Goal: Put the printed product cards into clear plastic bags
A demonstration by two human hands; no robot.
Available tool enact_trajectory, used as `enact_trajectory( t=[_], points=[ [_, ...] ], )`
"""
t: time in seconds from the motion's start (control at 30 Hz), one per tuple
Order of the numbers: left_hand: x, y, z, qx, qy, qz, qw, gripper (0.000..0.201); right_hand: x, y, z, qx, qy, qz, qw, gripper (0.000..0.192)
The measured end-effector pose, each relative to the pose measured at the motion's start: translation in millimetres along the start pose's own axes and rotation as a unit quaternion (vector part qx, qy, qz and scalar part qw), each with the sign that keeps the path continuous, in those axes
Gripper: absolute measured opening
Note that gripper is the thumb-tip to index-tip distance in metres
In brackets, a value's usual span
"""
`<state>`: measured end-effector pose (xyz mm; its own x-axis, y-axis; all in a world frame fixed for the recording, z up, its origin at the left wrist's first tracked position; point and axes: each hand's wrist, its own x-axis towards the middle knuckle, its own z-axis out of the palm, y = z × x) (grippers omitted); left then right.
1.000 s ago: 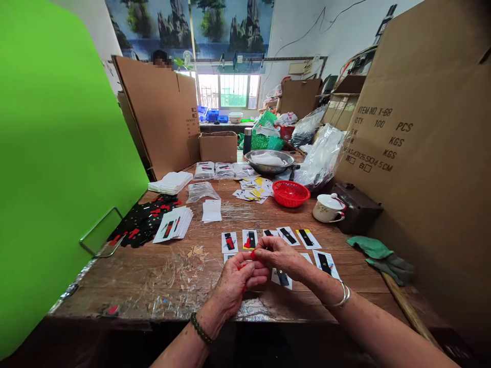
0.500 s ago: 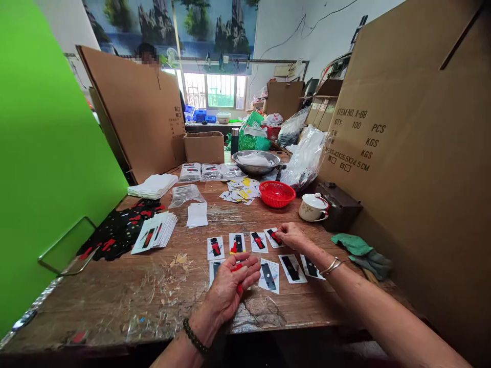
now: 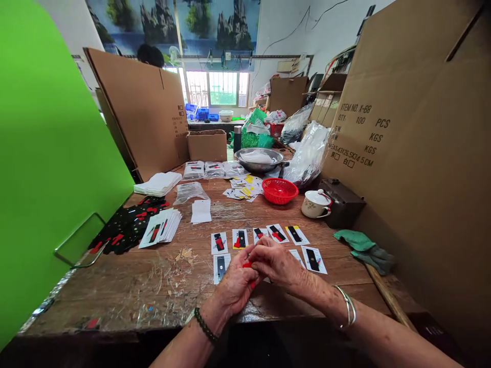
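Left hand (image 3: 238,282): curled around small flat red pieces (image 3: 251,285). Right hand (image 3: 279,265): pinched on one. White rectangular cards (image 3: 303,237), brown wooden bench (image 3: 126,278): far row, four carry red on black oblong strips (image 3: 294,234), fifth lacks it; near row, two lack red, others hidden.

The bench (image 3: 130,286) in front of me is wood-grained, with scuffed, peeling film along its front edge. Two rows of cards (image 3: 220,243) lie near that edge, partly hidden. Over by the green panel I see a heap of black and red pieces (image 3: 128,222), then a card stack (image 3: 163,229), with paper (image 3: 159,184) behind. Further in are slips (image 3: 201,211), flat bags (image 3: 192,192), filled packs (image 3: 213,170) and yellow-marked cards (image 3: 243,188), those last beside a red basket (image 3: 280,192). A pan (image 3: 247,163) sits behind it; a lidded mug (image 3: 315,205) stands right of it, near a green cloth (image 3: 356,242).
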<state>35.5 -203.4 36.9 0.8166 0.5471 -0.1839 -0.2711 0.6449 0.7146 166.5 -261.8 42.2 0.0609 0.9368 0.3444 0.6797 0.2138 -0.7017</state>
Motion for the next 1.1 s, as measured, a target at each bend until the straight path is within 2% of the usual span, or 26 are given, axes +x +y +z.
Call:
enact_trajectory(
  t=[0.07, 0.13, 0.2, 0.27, 0.3, 0.37, 0.47, 0.6, 0.7, 0.73, 0.8, 0.87, 0.97, 1.03, 1.1],
  points=[
    [-1, 1, 0.7, -0.005, 0.014, -0.009, 1.0, 0.073, -2, -2, -1, 0.02, 0.009, 0.009, 1.0, 0.012],
    [-2, 3, -0.9, -0.02, 0.042, -0.027, 0.999, 0.07, -1, 9, -14, 0.056, 0.014, 0.051, 0.997, 0.01],
    [-2, 5, -3.6, -0.037, 0.07, -0.041, 0.996, 0.062, 2, 34, -35, 0.074, 0.052, 0.108, 0.99, 0.008],
    [0, 7, -6.1, -0.053, 0.088, -0.041, 0.994, 0.056, 5, 66, -59, 0.043, 0.105, 0.175, 0.978, 0.006],
    [1, 7, -6.9, -0.061, 0.094, -0.036, 0.993, 0.055, 6, 82, -69, 0.013, 0.13, 0.222, 0.966, 0.006],
    [5, 8, -7.5, -0.078, 0.1, -0.025, 0.992, 0.054, 6, 110, -82, -0.031, 0.14, 0.313, 0.939, 0.011],
    [11, 8, -5.9, -0.083, 0.11, -0.018, 0.99, 0.058, 4, 135, -84, -0.059, 0.146, 0.362, 0.919, 0.017],
    [18, 8, -2.4, -0.073, 0.119, -0.017, 0.99, 0.053, 1, 146, -77, -0.105, 0.151, 0.383, 0.905, 0.017],
    [20, 6, -2.2, -0.09, 0.113, -0.011, 0.989, 0.035, 0, 136, -74, -0.152, 0.157, 0.376, 0.901, 0.012],
    [20, 5, -2.4, -0.1, 0.11, -0.009, 0.989, 0.03, 0, 127, -72, -0.17, 0.161, 0.35, 0.907, 0.008],
    [18, 4, -1.7, -0.12, 0.109, -0.007, 0.987, 0.026, -1, 101, -62, -0.187, 0.16, 0.257, 0.935, 0.004],
    [16, 3, 1.1, -0.135, 0.109, -0.008, 0.985, 0.028, -4, 66, -44, -0.13, 0.119, 0.159, 0.971, 0.004],
    [10, 3, 8.4, -0.145, 0.103, -0.012, 0.984, 0.032, -14, 13, -6, -0.016, 0.048, 0.059, 0.997, 0.014],
    [5, 2, 12.3, -0.144, 0.107, -0.012, 0.984, 0.037, -22, -9, 16, 0.03, 0.076, 0.021, 0.996, 0.013],
    [2, 2, 13.5, -0.142, 0.118, -0.01, 0.983, 0.039, -28, -15, 27, 0.075, 0.098, 0.018, 0.992, 0.009]
  ],
)
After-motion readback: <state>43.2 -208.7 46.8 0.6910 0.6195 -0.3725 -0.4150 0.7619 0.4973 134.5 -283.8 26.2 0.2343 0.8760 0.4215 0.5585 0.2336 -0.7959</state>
